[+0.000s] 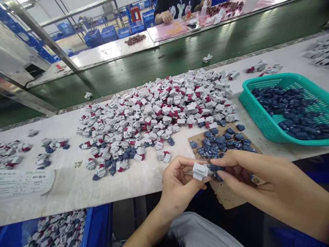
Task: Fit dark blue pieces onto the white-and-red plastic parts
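The left hand (178, 185) holds a white plastic part (199, 171) in a clenched grip, thumb on top and fingers curled beneath it. The right hand (239, 168) pinches a dark blue moulded part (215, 169) between thumb and fingers. The two parts meet or nearly meet between the hands, just above a torn cardboard sheet (226, 193) at the desk's front edge; the fingers hide exactly how they join. The step in hand looks like fitting the blue part to the white one. The next move seems to call for both grips staying firm and the parts staying lined up until they seat.

On the cardboard lies a loose heap of blue parts (218, 144), the nearest supply to the right hand. To its right, a teal plastic basket (259, 116) holds more dark blue parts. A large spread of white parts with maroon ends (159, 103) covers the middle of the white-topped desk (51, 195), with blue pieces mixed in along its near side. Smaller clusters lie towards the left, beside a printed paper label (24, 182). A blue bin (99, 223) of assembled-looking pieces stands below the desk edge. Across a green conveyor belt (180, 58), a co-worker's hand (166, 16) works at a pink mat (159, 34).
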{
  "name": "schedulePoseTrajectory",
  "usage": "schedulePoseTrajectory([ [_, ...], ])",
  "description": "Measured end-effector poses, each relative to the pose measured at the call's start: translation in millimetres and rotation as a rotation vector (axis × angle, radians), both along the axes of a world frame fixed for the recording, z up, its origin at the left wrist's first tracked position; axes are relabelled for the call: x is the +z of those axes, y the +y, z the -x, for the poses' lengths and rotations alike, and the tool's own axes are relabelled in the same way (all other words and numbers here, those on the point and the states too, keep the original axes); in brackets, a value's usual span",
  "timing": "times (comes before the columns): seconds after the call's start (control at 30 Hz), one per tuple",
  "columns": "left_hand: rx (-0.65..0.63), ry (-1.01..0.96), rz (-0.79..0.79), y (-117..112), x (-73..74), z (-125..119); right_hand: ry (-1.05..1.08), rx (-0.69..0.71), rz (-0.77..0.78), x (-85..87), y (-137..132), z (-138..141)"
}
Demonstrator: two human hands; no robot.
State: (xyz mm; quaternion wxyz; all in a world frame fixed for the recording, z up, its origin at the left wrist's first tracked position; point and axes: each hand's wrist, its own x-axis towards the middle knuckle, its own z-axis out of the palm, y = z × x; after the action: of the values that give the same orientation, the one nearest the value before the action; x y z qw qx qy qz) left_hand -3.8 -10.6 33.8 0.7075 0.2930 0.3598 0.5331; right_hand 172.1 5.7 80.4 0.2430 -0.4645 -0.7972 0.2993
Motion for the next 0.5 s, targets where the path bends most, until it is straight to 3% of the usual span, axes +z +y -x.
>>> schedulePoseTrajectory([
  [0.13, -0.021, 0.102, -0.016, -3.8, -6.3, -0.5, -0.109, 0.134, -0.066, 4.5, 3.8, 3.3],
  [0.23, -0.012, 0.136, -0.031, -6.0, -10.5, -1.5, -0.090, 0.204, -0.027, 4.4, 10.5, 2.4],
  [0.4, -0.008, 0.081, 0.017, -1.9, -16.8, -2.5, -0.068, 0.209, 0.148, 1.6, 21.7, -1.0],
  [0.5, -0.093, 0.040, 0.040, 5.2, -17.6, -2.5, -0.041, 0.269, 0.337, 2.3, 26.7, 0.2],
])
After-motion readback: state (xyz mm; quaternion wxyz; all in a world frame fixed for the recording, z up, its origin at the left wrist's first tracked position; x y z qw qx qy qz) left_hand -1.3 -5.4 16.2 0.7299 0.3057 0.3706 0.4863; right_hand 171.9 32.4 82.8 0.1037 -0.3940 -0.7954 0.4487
